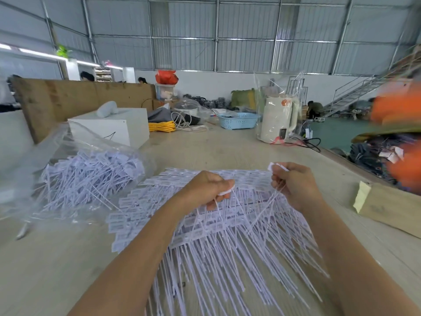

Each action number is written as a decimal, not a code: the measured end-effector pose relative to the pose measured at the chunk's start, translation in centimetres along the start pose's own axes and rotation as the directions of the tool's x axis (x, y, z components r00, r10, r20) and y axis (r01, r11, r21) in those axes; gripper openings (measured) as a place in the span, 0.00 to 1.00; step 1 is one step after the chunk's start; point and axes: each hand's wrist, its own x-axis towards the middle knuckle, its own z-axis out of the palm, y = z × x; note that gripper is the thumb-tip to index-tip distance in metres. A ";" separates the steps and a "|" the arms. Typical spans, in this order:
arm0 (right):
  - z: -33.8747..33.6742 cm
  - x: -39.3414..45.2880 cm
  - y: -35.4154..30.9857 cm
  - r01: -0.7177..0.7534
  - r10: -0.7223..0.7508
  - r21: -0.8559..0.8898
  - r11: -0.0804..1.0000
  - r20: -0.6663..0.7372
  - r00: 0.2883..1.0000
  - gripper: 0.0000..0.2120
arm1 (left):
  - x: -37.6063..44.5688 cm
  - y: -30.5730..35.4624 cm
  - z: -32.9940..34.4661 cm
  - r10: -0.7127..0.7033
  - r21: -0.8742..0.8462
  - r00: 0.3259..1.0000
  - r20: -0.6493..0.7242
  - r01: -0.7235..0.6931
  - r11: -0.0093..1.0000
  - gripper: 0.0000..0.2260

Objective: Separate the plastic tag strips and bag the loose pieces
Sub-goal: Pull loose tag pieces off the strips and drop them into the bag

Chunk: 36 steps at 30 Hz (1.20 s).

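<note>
Left hand (pixel 208 188): grip closed, fingers curled round a bunch of white tag heads with thin tails trailing below the fist; raised over the middle of the spread.

Right hand (pixel 293 185): grip closed, fingers pinching a second bunch of tags, one white head showing above the knuckles, tails fanning down towards the spread.

Plastic tag strips (pixel 205 236): wide layered spread of joined white tags lying flat on the worktop (pixel 57 270), label heads in rows at the far side, long tails pointing towards the person; beneath and between both hands.

Clear plastic bag (pixel 68 160): lying open on the worktop left of the spread, holding a heap of loose pieces (pixel 91 174), white and jumbled.

White box (pixel 109 124): behind the bag.

Blue basket (pixel 238 120): far side of the worktop.

White kettle (pixel 276 120): wrapped in clear film, right of the basket.

Cardboard box (pixel 391 206): right edge of the worktop, well apart from the spread.
</note>
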 end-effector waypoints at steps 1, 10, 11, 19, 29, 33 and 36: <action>0.0 0.0 0.0 -0.003 0.003 -0.019 1.000 0.023 1.000 0.04 | 0.0 -0.1 0.1 -0.008 0.039 1.000 0.005 0.007 0.999 0.18; 2.0 -2.3 -0.6 -0.034 0.093 -0.170 0.985 0.357 0.929 0.04 | 0.1 -0.3 0.3 -0.052 0.146 0.998 0.025 0.048 0.988 0.09; 2.5 -2.7 -0.4 -0.009 0.108 -0.250 0.968 0.389 0.915 0.04 | 0.1 -0.3 0.4 -0.042 0.176 0.999 0.025 0.037 0.984 0.09; 4.6 -4.3 0.9 0.140 0.054 -0.353 0.925 0.488 0.871 0.05 | 0.1 -0.7 0.5 0.098 0.378 0.995 0.036 -0.105 0.920 0.11; 4.1 -4.3 0.4 0.305 -0.133 -0.402 0.863 0.402 0.906 0.05 | -0.4 -0.5 -1.0 0.070 0.237 0.997 -0.021 -0.063 0.969 0.10; 3.8 -4.1 0.6 0.282 -0.074 -0.420 0.863 0.447 0.891 0.03 | -0.4 -0.5 -0.6 0.096 0.292 0.994 -0.060 -0.075 0.953 0.10; 3.7 -4.1 0.7 0.280 -0.054 -0.438 0.854 0.461 0.886 0.04 | -0.3 -0.4 -0.4 0.129 0.417 0.986 -0.106 -0.074 0.906 0.11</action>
